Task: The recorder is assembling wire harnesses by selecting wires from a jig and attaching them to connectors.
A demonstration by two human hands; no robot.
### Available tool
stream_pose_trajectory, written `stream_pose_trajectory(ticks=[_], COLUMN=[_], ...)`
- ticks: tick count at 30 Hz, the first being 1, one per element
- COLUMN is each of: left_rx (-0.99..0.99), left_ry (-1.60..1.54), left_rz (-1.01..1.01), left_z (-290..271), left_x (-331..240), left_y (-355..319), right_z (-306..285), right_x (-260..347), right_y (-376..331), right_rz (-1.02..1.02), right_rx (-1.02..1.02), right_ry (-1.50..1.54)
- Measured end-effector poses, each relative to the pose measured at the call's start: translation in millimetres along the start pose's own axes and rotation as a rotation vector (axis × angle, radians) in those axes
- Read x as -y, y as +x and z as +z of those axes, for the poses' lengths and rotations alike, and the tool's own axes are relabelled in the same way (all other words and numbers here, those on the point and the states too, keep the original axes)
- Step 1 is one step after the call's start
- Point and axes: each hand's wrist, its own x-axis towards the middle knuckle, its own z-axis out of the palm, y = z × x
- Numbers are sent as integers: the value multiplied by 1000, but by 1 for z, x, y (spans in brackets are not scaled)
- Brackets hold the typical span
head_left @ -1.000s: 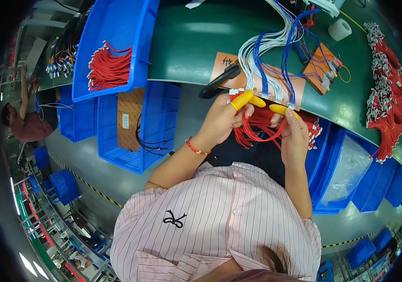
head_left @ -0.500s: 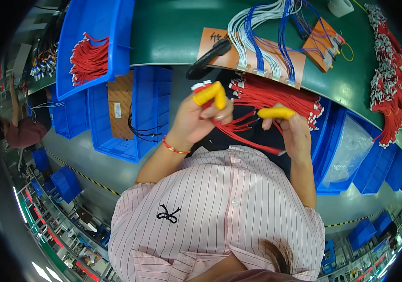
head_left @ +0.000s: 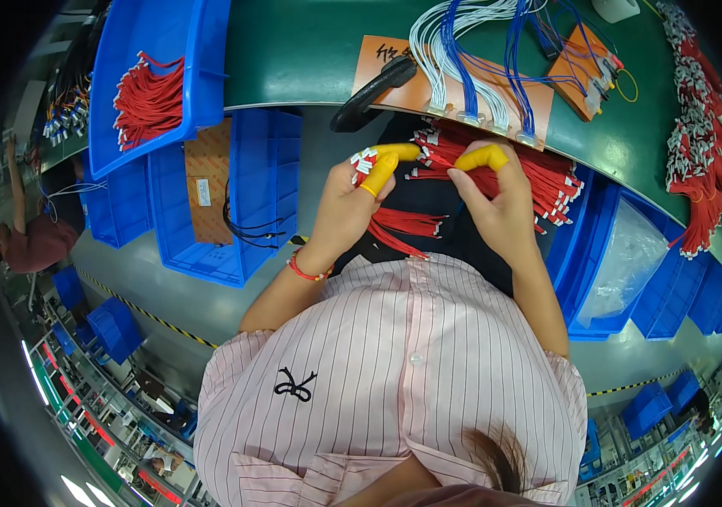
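In my left hand [head_left: 348,198] is a small bunch of red wires [head_left: 407,223]. Their white connectors poke out above the fingers and the loose ends hang toward my shirt. Yellow finger covers are on both hands. The left index finger stretches to the white ends of a larger pile of red wires [head_left: 551,182], which lies across my lap below the table edge. My right hand [head_left: 500,203] is at that pile with thumb and bent index finger pinched together, seemingly on a red wire; the fingers partly hide it.
The green table [head_left: 310,55] bears an orange board [head_left: 369,80] with white and blue cables and a black handle-like object [head_left: 373,95]. A blue bin [head_left: 209,84] of red wires stands left, with blue crates [head_left: 247,245] below. More red wires [head_left: 699,160] hang at right.
My right hand has moved up and left to the wire pile, and its pinch has come closer to my left hand. The left index finger has straightened toward the pile.
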Motion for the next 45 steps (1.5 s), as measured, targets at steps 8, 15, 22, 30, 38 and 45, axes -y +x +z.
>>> stream_pose_trajectory(ticks=[8, 15, 22, 30, 38, 45], left_rx=[150, 171, 66, -23, 60, 253], left_ry=[-5, -456, -409, -312, -355, -382], left_rz=[142, 60, 75, 90, 129, 9], left_z=[33, 32, 39, 34, 36, 18], left_x=[-18, -17, -9, -15, -18, -27], left_y=[12, 22, 34, 37, 37, 37], right_z=[-15, -74, -70, -48, -36, -27], right_x=[24, 2, -17, -15, 1, 5], right_y=[-1, -21, -32, -29, -16, -8], right_rz=[337, 544, 347, 376, 459, 439], right_rx=[149, 186, 64, -123, -84, -150], right_ry=[322, 511, 1197, 1242, 910, 775])
